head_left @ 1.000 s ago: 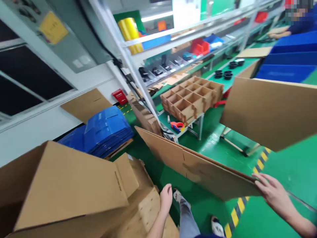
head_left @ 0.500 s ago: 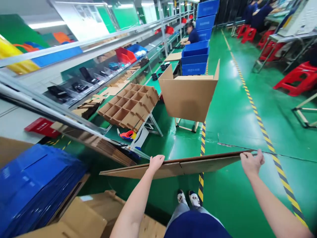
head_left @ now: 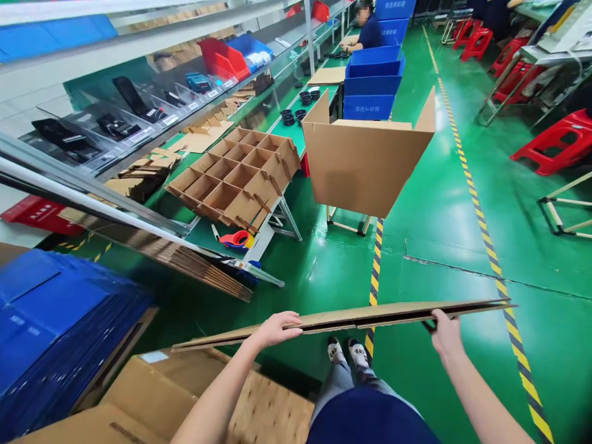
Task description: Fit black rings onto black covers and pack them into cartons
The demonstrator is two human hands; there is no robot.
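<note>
A flattened cardboard box point(head_left: 379, 312) is held nearly edge-on in front of my waist, its folded layers slightly parted along the near edge. My left hand point(head_left: 276, 329) grips this edge left of the middle, fingers lying over it. Further right, my right hand point(head_left: 446, 333) is closed on the same edge, and a small dark gap shows beside its fingers. Beyond the flattened box, an opened cardboard box point(head_left: 365, 163) with raised flaps sits on a low pale-framed stand point(head_left: 346, 227).
On the green bench point(head_left: 194, 237) at left stand a cardboard divider grid point(head_left: 235, 172) and a tape dispenser point(head_left: 237, 239). Blue folded sheets point(head_left: 69, 333), an open carton point(head_left: 139, 394) and a wooden board point(head_left: 272, 404) lie near my left. A co-worker point(head_left: 370, 31) sits beyond blue bins point(head_left: 372, 80).
The flattened box has tilted, so its right end now sits lower and its layers show along the near edge. My right hand has shifted inward from its right end and regripped.
</note>
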